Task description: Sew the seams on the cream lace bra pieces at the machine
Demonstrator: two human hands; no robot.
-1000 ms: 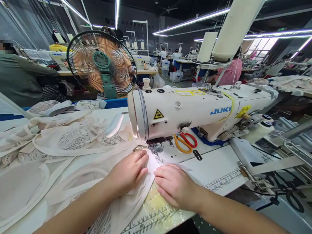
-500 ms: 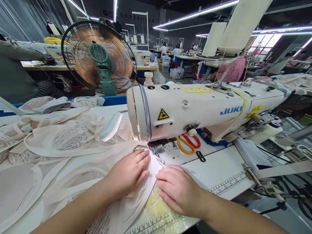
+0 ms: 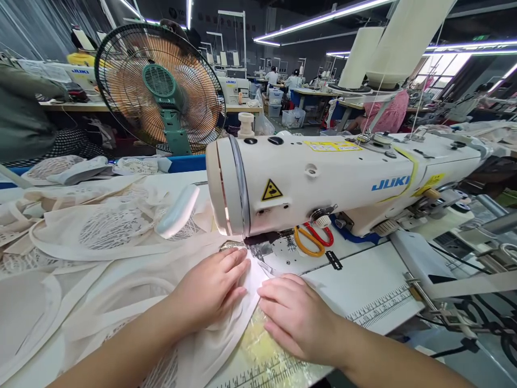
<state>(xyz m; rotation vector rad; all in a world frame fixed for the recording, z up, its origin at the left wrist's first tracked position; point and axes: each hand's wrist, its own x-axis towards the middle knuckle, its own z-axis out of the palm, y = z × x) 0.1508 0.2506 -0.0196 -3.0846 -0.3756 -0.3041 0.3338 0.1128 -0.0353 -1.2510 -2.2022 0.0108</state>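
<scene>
A pale bra piece (image 3: 226,345) of thin fabric lies under the head of the white sewing machine (image 3: 283,178). My left hand (image 3: 214,285) rests on it, fingers stretched out flat, fingertips close to the presser foot area. At the fabric's right edge, my right hand (image 3: 299,318) has its fingers bent together, with the edge at its fingertips; its thumb is mostly hidden. The needle is hidden beneath the machine head. Just behind the right hand is the metal needle plate (image 3: 285,253).
Scissors with orange and red handles (image 3: 309,241) and a black razor blade (image 3: 334,260) lie right of the needle plate. More pale bras (image 3: 117,226) cover the table's left side. A large fan (image 3: 161,91) stands behind. Measuring scales (image 3: 379,304) run along the front edge.
The view has shifted slightly. Both hands and the fabric stay nearly in the same place at the machine.
</scene>
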